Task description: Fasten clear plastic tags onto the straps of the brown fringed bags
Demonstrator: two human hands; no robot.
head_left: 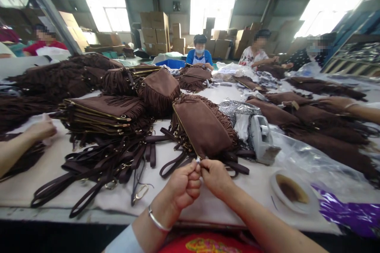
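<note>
Fringed bag [204, 128]: brown suede pouch lying on the white table [59, 158], just beyond both hands, its near corner at the fingertips.
Left hand [184, 185]: clenched, pinching a small metal piece at the bag's corner.
Right hand [216, 176]: pinching the same piece from the other side.
Step in hand: likely fitting or working the zipper pull at the corner.
Next move: calls for a steady, fine pinch while the bag stays flat.
Nearby: strap pile [97, 166] to the left, stacked bags [101, 112] behind it.

Left hand [182, 185]: thin silver metal bangle [157, 221] at wrist, pale blue sleeve [124, 241]. Right hand [216, 178]: bare forearm. Red patterned top [208, 244].
</note>
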